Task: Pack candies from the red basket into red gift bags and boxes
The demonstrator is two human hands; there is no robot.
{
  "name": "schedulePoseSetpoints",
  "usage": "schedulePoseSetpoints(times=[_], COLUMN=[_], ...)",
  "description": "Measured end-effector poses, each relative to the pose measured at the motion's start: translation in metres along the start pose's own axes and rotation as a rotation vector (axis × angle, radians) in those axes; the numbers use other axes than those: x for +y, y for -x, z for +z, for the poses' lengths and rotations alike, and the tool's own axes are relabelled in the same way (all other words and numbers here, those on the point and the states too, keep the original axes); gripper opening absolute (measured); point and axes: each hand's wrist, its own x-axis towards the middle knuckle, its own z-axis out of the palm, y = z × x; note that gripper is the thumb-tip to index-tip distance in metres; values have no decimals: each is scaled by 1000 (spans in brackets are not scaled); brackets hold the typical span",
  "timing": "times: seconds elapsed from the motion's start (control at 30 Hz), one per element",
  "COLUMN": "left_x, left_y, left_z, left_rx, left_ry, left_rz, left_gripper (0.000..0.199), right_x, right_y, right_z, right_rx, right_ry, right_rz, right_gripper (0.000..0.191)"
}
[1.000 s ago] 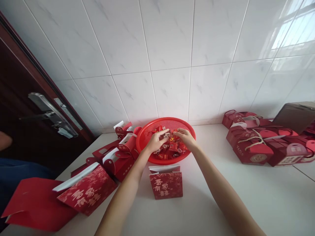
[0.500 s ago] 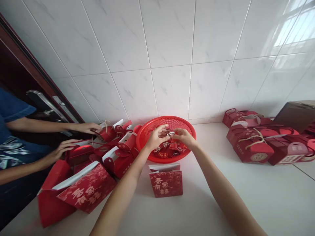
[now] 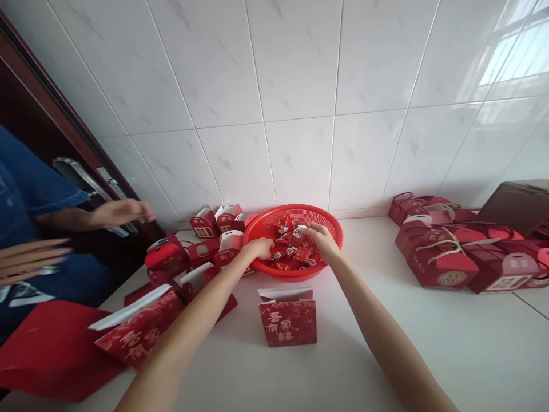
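A red plastic basket (image 3: pixel 295 278) stands against the wall with red and white wrapped candies (image 3: pixel 291 260) in it. My left hand (image 3: pixel 260 248) reaches over its left rim, fingers curled down among the candies; whatever they grip is hidden. At the right side of the basket my right hand (image 3: pixel 322 240) is closed in a pinch on a white wrapped candy (image 3: pixel 300 230) with dark lettering. In front of the basket, between my forearms, an open red gift box (image 3: pixel 288 323) with pale characters stands upright, its white inner flap showing.
Small red boxes (image 3: pixel 206 223) crowd the left by the wall, with a larger red box (image 3: pixel 51 349) nearer. A co-worker's hands (image 3: pixel 120 213) hover there, blurred. Several closed red boxes with rope handles (image 3: pixel 446 257) stand right, beside a brown carton (image 3: pixel 512 206).
My hands have moved apart; the left dropped to the basket's left side. The co-worker's hands have lifted off the boxes, and the left-hand boxes have shifted, the large one toward the lower left.
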Motion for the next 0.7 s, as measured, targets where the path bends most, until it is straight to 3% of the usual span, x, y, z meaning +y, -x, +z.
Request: schedulePoseSetpoints(times=[0.17, 0.4, 0.47, 0.6, 0.7], left_x=[0, 3, 6, 15, 20], left_y=[-18, -47, -55, -69, -71], left_z=[11, 5, 5, 10, 15], left_rx=[-42, -86, -123, -141, -106], left_ry=[-60, -46, -34, 3, 55], left_rz=[-1, 19, 24, 62, 112], left_gripper=[37, 58, 54, 27, 27], right_x=[0, 0, 0, -1, 0], right_y=[-2, -2, -2, -3, -4], right_z=[0, 3, 4, 5, 4], right_rx=[86, 113, 117, 126, 148], right_ry=[-40, -50, -61, -93, -106], right_rz=[-7, -8, -13, -1, 5], right_gripper=[34, 34, 34, 33, 31])
